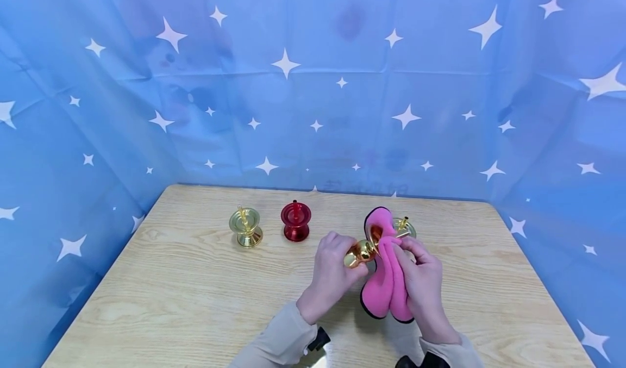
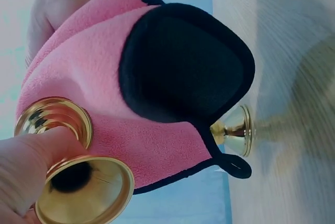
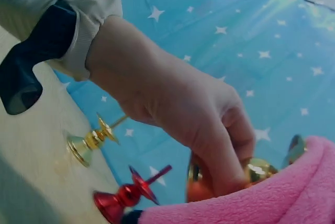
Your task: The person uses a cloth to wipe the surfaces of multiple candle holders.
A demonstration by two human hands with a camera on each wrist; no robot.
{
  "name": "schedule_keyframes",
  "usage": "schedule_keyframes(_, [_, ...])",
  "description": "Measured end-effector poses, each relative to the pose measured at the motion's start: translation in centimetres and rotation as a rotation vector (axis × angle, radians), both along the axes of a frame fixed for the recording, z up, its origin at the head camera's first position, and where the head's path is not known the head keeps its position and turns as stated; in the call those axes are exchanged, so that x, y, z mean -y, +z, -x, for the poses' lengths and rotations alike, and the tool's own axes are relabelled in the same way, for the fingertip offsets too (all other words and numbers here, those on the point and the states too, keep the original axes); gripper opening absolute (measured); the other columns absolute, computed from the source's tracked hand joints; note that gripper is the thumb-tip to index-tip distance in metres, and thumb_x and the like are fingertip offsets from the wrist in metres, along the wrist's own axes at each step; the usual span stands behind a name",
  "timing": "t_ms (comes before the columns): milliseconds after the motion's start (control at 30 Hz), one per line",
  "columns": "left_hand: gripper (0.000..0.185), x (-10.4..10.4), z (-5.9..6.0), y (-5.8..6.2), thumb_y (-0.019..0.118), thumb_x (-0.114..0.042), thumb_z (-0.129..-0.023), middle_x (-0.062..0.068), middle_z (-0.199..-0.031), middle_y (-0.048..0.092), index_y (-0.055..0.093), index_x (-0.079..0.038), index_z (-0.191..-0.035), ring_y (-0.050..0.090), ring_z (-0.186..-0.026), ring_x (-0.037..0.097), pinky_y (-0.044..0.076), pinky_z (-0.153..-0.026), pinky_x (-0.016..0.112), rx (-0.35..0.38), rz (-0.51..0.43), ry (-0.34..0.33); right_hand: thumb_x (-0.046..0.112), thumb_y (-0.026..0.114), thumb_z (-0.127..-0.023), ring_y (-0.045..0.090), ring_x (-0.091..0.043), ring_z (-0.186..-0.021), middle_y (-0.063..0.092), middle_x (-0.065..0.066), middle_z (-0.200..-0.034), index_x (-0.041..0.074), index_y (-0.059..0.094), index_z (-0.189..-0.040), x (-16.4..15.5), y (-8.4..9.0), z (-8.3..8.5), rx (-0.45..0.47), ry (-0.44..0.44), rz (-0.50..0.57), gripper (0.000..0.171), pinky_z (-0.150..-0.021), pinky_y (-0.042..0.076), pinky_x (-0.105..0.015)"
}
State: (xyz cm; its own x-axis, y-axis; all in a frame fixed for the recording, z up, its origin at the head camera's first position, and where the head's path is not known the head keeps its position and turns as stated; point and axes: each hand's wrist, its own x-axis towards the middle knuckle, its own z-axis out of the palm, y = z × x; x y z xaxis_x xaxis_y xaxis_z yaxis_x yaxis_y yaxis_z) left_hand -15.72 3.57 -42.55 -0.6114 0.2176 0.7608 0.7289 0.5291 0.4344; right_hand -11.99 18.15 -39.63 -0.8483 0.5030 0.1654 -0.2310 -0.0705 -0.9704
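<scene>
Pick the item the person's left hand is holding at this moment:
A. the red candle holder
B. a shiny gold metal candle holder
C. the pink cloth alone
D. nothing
B: in the head view the left hand grips a shiny gold metal candle holder while the right hand presses the pink fleece cloth with black edging against it; the red candle holder stands untouched on the wooden table.

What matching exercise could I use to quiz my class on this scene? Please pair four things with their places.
Things:
1. red candle holder
2. pink cloth
3. gold candle holder at far left
4. gold candle holder being wiped

Places:
A. gripped in the left hand
B. standing alone, leftmost on the table
C. held in the right hand
D. standing between two gold ones

Pairs: 1-D, 2-C, 3-B, 4-A
</scene>
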Motion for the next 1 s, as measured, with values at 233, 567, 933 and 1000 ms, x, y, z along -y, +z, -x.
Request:
schedule_keyframes(233, [0.031,0.1,0.0,0.2,0.078,-0.011,-0.053,-0.003,-0.073,0.062,0.063,-0.010,-0.080,0.048,-0.069,0.013,0.040,-0.066,0.026,-0.022,0.007,-0.003,-0.006,0.065,-0.083,0.057,-0.016,-0.092,0.066,-0.001,-0.085,-0.006,0.072,-0.085,0.6,-0.1,0.0,-0.087,-0.058,0.178,0.008,-0.071,0.051,-0.016])
schedule_keyframes(567, [0.032,0.4,0.0,0.0,0.078,-0.011,-0.051,-0.003,-0.072,0.062,0.063,-0.009,-0.079,0.047,-0.068,0.012,0.040,-0.064,0.025,-0.033,0.020,-0.005,0.000,0.068,-0.082,0.064,-0.014,-0.077,0.069,-0.007,-0.083,-0.005,0.073,-0.084,0.1,0.7,0.0,-0.203,-0.096,0.397,0.007,-0.066,0.053,-0.020])
schedule_keyframes(933, [0.031,-0.1,-0.1,0.3,0.078,-0.011,-0.054,-0.002,-0.074,0.063,0.064,-0.009,-0.081,0.047,-0.069,0.012,0.040,-0.066,0.025,-0.038,-0.024,0.030,0.002,0.068,-0.083,0.065,-0.013,-0.078,0.069,-0.007,-0.088,-0.004,0.073,-0.089,0.0,0.8,0.3,-0.196,-0.071,0.457,0.010,-0.066,0.053,-0.020])
schedule_keyframes(1000, [0.030,-0.2,-0.1,0.4,0.079,-0.012,-0.055,-0.002,-0.075,0.063,0.063,-0.010,-0.080,0.047,-0.070,0.013,0.040,-0.067,0.025,-0.033,-0.030,0.044,0.002,0.067,-0.083,0.064,-0.015,-0.084,0.068,-0.006,-0.090,-0.004,0.073,-0.089,0.2,0.5,0.4,-0.192,-0.056,0.406,0.010,-0.068,0.053,-0.021])
